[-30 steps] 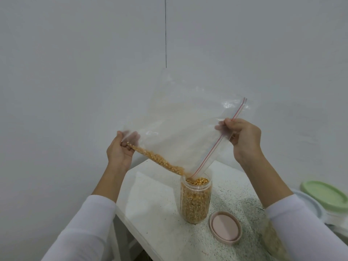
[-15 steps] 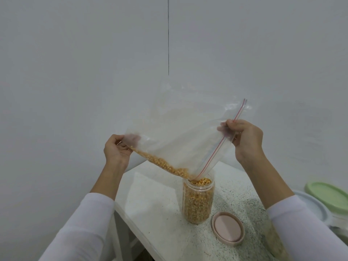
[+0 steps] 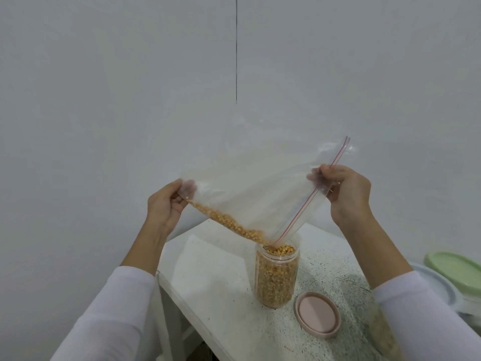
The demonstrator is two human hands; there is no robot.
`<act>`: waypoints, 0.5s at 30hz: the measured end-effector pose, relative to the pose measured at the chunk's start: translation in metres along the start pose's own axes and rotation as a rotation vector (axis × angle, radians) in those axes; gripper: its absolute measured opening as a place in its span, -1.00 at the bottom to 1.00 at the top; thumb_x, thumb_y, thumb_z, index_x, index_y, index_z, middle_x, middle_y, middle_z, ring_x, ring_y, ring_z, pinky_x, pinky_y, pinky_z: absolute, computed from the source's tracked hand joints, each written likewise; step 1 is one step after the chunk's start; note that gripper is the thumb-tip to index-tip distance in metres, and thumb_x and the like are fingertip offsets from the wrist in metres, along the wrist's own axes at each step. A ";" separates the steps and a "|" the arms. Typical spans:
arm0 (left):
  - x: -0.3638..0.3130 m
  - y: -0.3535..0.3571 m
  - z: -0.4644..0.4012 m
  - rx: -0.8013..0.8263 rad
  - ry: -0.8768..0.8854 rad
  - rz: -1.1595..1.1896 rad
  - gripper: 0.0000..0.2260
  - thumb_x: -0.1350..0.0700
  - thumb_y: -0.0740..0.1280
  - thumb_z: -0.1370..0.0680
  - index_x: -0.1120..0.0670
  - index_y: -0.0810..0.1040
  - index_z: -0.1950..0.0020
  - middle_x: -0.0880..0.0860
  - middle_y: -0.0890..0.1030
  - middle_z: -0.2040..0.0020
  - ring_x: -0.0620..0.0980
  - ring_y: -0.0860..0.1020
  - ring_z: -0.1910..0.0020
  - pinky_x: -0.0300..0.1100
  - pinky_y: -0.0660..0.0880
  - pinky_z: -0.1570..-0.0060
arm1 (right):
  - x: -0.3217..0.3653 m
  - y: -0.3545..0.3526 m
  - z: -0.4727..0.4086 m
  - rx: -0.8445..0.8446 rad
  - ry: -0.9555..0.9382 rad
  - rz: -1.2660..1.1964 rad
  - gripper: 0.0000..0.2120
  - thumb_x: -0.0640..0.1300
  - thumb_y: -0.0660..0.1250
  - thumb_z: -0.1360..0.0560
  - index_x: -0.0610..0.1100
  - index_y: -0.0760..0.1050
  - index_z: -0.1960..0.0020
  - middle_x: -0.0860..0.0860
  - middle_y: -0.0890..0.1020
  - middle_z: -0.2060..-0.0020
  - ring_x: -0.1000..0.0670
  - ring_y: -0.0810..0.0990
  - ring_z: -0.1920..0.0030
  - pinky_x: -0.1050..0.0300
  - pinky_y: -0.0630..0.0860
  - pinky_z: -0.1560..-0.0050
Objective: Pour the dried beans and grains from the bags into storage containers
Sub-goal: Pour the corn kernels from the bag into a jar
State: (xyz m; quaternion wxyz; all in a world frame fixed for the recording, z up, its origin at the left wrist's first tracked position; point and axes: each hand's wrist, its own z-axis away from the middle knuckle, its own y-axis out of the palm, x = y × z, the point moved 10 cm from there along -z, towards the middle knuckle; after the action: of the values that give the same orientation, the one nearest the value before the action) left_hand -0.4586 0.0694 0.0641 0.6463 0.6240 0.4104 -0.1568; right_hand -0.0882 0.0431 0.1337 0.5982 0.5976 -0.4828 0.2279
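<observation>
A clear zip bag (image 3: 255,196) with a red seal strip hangs tilted above a clear plastic jar (image 3: 276,278). My left hand (image 3: 164,204) pinches the bag's bottom corner, raised at the left. My right hand (image 3: 346,191) pinches the seal edge at the upper right. A thin line of yellow corn kernels (image 3: 226,224) lies along the bag's lower fold and runs down to the open corner over the jar's mouth. The jar stands upright on the white speckled table (image 3: 216,277), filled with kernels almost to the rim.
A pink round lid (image 3: 317,317) lies flat on the table right of the jar. At the right edge stand a container with a green lid (image 3: 458,269) and a pale blue lid (image 3: 437,285) below it. The table's left edge drops off beside my left forearm. A plain wall is behind.
My left hand has lifted the bag's bottom corner slightly. The band of kernels in the bag has grown thinner and the jar's level has risen a little.
</observation>
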 end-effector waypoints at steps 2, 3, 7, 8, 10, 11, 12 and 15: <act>0.000 0.000 0.001 -0.003 -0.022 0.021 -0.63 0.34 0.22 -0.57 0.22 0.62 0.41 0.21 0.68 0.26 0.07 0.68 0.27 -0.17 0.62 0.29 | 0.000 0.000 0.001 0.002 0.001 0.001 -0.91 -0.42 0.32 -0.42 -0.29 0.53 0.23 -0.05 0.64 0.43 -0.04 0.64 0.38 0.12 0.61 0.09; -0.002 0.000 0.002 -0.002 -0.029 0.024 -0.67 0.35 0.22 -0.56 0.23 0.60 0.37 0.21 0.67 0.25 0.08 0.68 0.26 -0.17 0.61 0.29 | 0.001 0.000 0.002 0.000 0.000 0.001 -0.91 -0.42 0.32 -0.42 -0.29 0.53 0.23 -0.05 0.64 0.43 -0.04 0.64 0.38 0.12 0.61 0.08; -0.018 0.008 0.004 0.062 -0.013 -0.064 -0.80 0.37 0.25 -0.50 0.23 0.54 0.30 0.17 0.65 0.25 0.09 0.68 0.14 -0.12 0.62 0.17 | 0.001 0.002 0.006 0.002 0.001 0.000 -0.90 -0.42 0.32 -0.42 -0.28 0.54 0.24 -0.06 0.64 0.43 -0.05 0.64 0.36 0.11 0.61 0.07; -0.022 0.012 0.005 0.077 -0.007 -0.087 -0.75 0.39 0.24 -0.49 0.22 0.55 0.37 0.17 0.65 0.25 0.09 0.68 0.09 -0.11 0.62 0.13 | 0.002 0.003 0.007 0.009 0.002 0.004 -0.89 -0.42 0.32 -0.42 -0.28 0.54 0.24 -0.06 0.64 0.43 -0.05 0.64 0.36 0.11 0.61 0.07; -0.031 0.016 0.008 0.081 0.005 -0.130 -0.72 0.41 0.23 -0.47 0.21 0.53 0.41 0.22 0.64 0.21 0.10 0.67 0.02 -0.05 0.61 0.05 | 0.004 0.003 0.008 -0.001 -0.001 -0.008 -0.89 -0.42 0.33 -0.42 -0.27 0.53 0.25 -0.06 0.64 0.43 -0.05 0.64 0.37 0.13 0.61 0.08; -0.034 0.018 0.010 0.071 0.016 -0.150 -0.76 0.42 0.24 -0.46 0.22 0.52 0.38 0.24 0.64 0.18 0.11 0.66 0.00 -0.01 0.61 0.03 | 0.005 0.002 0.009 -0.016 -0.004 -0.025 -0.89 -0.43 0.33 -0.42 -0.27 0.53 0.25 -0.06 0.63 0.43 -0.04 0.64 0.38 0.13 0.61 0.09; -0.038 0.018 0.011 0.062 0.026 -0.169 -0.80 0.41 0.26 -0.45 0.24 0.52 0.34 0.24 0.66 0.15 0.12 0.66 0.01 0.00 0.61 0.02 | 0.006 0.001 0.009 -0.026 -0.008 -0.039 -0.88 -0.43 0.33 -0.42 -0.27 0.53 0.25 -0.06 0.63 0.43 -0.03 0.64 0.38 0.14 0.61 0.09; -0.043 0.016 0.014 0.058 0.048 -0.263 -0.90 0.37 0.30 -0.47 0.25 0.57 0.21 0.17 0.69 0.09 0.08 0.66 0.01 -0.01 0.59 0.00 | 0.006 0.004 0.012 -0.007 -0.004 -0.019 -0.89 -0.44 0.32 -0.41 -0.28 0.53 0.24 -0.05 0.63 0.45 -0.03 0.64 0.40 0.15 0.62 0.11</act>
State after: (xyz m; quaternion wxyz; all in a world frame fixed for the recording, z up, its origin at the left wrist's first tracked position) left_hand -0.4688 0.0457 0.1045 0.5916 0.5870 0.4993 -0.2368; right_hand -0.0923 0.0304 0.1386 0.6016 0.6003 -0.4793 0.2193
